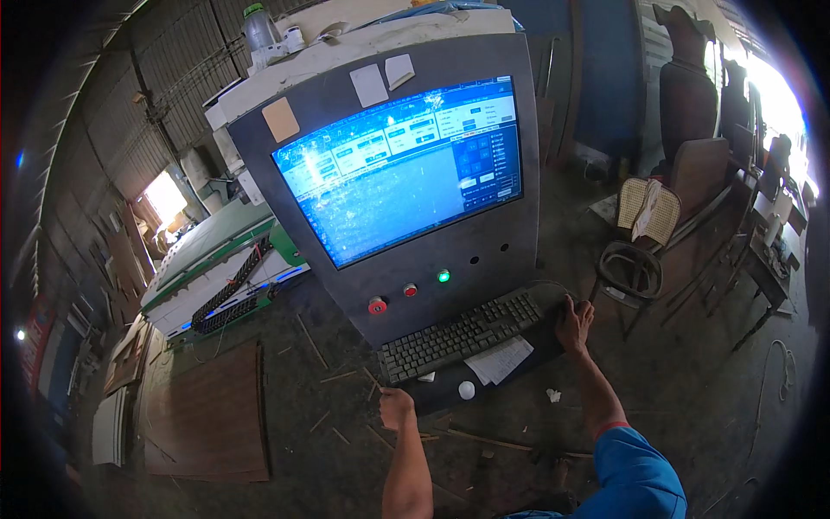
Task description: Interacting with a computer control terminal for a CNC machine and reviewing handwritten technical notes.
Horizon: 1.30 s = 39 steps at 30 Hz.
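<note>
Just left of the right hand (pixel 574 327) lies the black keyboard (pixel 462 336), on the dark shelf (pixel 545 346). Those fingers bend over the shelf's end; whether they hold anything I can't tell. The left hand (pixel 398 408) curls at the near-left corner, its grip unclear too. Small, light movements, eyes on the screen (pixel 406 173), would serve best. Lengthwise, the keyboard slants from beyond the left hand toward the right, front edge facing the person.

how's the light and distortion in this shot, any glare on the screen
Head view: whitish glare mottles the screen; daylight blows out the opening at far right; the floor is dim, and what lies under the right hand is too dark to tell; fisheye bending curves straight edges toward the blackened rim.
</note>
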Tool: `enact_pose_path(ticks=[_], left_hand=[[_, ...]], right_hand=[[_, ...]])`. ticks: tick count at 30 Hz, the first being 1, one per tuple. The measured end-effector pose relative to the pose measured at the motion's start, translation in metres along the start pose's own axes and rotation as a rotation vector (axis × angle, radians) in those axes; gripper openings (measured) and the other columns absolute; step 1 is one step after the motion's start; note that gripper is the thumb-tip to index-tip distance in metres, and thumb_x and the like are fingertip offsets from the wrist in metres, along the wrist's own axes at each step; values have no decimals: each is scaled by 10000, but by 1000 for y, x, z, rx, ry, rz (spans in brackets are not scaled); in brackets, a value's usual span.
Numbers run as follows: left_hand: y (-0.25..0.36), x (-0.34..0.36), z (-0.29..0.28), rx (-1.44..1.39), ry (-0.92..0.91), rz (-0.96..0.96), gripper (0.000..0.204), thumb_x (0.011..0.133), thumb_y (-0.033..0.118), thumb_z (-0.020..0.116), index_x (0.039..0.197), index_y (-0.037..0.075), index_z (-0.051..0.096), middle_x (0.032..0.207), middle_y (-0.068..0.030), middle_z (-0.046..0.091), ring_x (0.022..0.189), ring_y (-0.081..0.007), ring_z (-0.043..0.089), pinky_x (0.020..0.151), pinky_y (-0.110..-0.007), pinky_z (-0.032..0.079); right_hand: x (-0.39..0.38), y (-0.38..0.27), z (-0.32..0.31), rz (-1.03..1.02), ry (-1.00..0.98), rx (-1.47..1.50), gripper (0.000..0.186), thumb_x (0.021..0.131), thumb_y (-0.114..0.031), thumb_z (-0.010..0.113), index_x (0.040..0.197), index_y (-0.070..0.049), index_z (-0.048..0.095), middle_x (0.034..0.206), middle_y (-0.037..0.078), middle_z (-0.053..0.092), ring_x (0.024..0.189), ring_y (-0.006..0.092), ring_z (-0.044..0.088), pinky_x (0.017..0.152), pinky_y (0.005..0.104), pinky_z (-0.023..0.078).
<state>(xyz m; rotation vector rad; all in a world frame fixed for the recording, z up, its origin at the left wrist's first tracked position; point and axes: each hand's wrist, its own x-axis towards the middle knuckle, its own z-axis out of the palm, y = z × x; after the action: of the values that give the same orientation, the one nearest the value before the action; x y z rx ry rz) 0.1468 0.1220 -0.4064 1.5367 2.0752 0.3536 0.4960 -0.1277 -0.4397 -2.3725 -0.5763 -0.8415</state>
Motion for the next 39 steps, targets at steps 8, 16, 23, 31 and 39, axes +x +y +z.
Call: enact_pose_path(ticks=[8,16,23,31,39], left_hand=[[6,-7,-13,-56,11,6,577,1028,402,235,1132,25,660,1114,-204,668,1043,-398,630,882,-528,510],[3,-12,-16,-38,-48,4,565,1024,416,250,1163,54,662,1138,-190,665,1071,-379,628,904,-516,499],[4,-11,-13,-57,66,14,547,1028,371,285,980,42,719,1000,-187,701,934,-379,669,822,-514,532],[0,-2,-3,-49,59,14,550,1029,367,282,986,40,722,994,-181,703,956,-375,662,817,-522,534],[3,-7,-10,-54,19,15,552,1028,363,279,981,30,717,993,-190,700,946,-383,664,816,-523,531]], right_hand=[[5,-2,2,-3,-67,56,494,816,-142,624,1302,-136,541,1093,209,446,1066,401,437,887,486,388],[-3,9,3,-61,-142,67,515,823,-136,623,1328,-161,523,1167,247,431,1139,440,415,963,518,369],[0,5,1,-116,-131,86,480,851,-126,615,1323,-122,525,1170,229,436,1120,415,430,979,521,362],[2,3,1,-112,-152,105,504,829,-128,622,1323,-109,523,1169,223,440,1117,412,429,999,525,355],[1,7,3,-75,-177,91,511,833,-142,633,1330,-121,516,1208,233,432,1146,425,418,1006,522,357]])
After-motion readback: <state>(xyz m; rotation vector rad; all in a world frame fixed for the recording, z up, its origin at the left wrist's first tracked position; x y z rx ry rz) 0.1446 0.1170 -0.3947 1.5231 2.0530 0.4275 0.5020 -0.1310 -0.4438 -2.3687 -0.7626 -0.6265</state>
